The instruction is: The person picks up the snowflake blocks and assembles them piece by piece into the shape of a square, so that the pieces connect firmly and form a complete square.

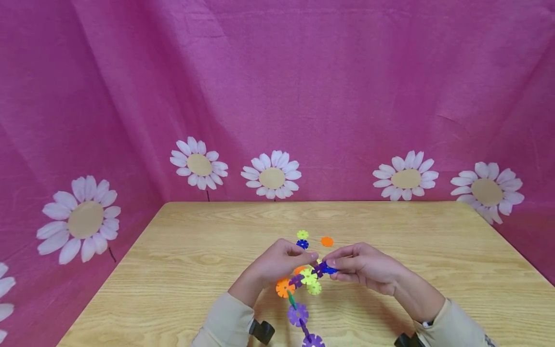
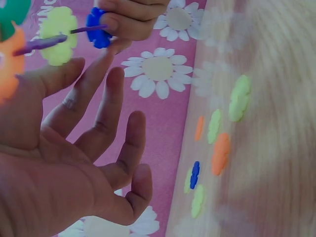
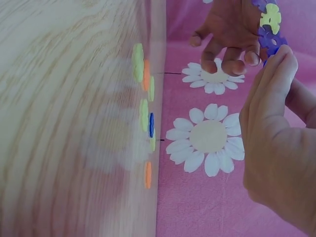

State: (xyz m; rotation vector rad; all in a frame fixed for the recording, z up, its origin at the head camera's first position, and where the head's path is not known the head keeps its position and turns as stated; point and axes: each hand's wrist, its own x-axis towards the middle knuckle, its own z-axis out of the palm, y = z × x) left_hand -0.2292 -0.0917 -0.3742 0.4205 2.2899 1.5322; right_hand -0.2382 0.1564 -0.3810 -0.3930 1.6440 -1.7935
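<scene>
Two bare hands meet above the tabletop [image 1: 208, 241], and between them is the chain of slotted discs [image 1: 284, 287], lifted in the air at this end. The right hand [image 1: 366, 266] has its grip on the blue disc [image 1: 330, 270] at the end, pinched by the fingertips near its edge; probably it is held so because the opposite edge, where the next purple disc [image 1: 318, 271] comes in, must stay free to see and to reach. The left hand [image 1: 279, 264] is close beside the yellow disc [image 1: 309, 276] of the chain, with thumb and forefinger stretched and the other fingers loosely bent, away from the joint. Whether its grip really pinches the chain or only supports it, I cannot tell. The discs join at angles to each other, so some show the face and others only a thin edge; I think the crossed slots give this shape. The other part of the chain runs toward the person, past the green disc [image 1: 292, 300], and leaves the head view at the bottom. Seven loose discs, among them an orange disc [image 1: 327, 241], lie flat on the tabletop under and beyond the hands, which seems convenient: within easy reach, but not touching the work.
</scene>
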